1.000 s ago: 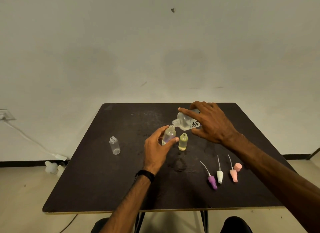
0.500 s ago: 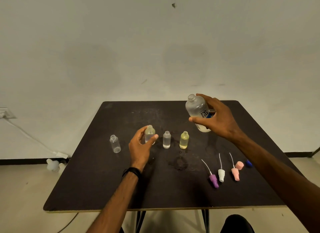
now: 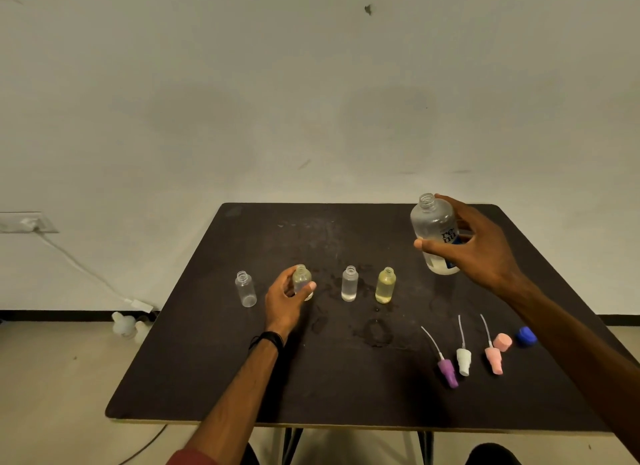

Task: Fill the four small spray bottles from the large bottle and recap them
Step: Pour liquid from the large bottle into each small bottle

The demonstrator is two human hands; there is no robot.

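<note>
Four small uncapped bottles stand in a row on the dark table (image 3: pixel 214 378). From the left: a clear bottle (image 3: pixel 245 289), a pale bottle (image 3: pixel 301 278) gripped by my left hand (image 3: pixel 285 300), a clear bottle (image 3: pixel 349 283), and a yellowish bottle (image 3: pixel 385 285). My right hand (image 3: pixel 476 248) holds the large open bottle (image 3: pixel 434 234) upright above the table's right side. Three spray tops lie at the front right: purple (image 3: pixel 447 372), white (image 3: pixel 463 360) and pink (image 3: pixel 493 360).
A pink cap (image 3: pixel 502 342) and a blue cap (image 3: pixel 525 336) lie right of the spray tops. Wet marks (image 3: pixel 375 333) stain the table's middle. A cable (image 3: pixel 83 270) runs from a wall socket to the floor, where pale plastic pieces (image 3: pixel 126 325) lie at the left.
My right hand tipped the large bottle back upright and lifted it to the right. My left hand set down the filled clear bottle and took the pale bottle further left.
</note>
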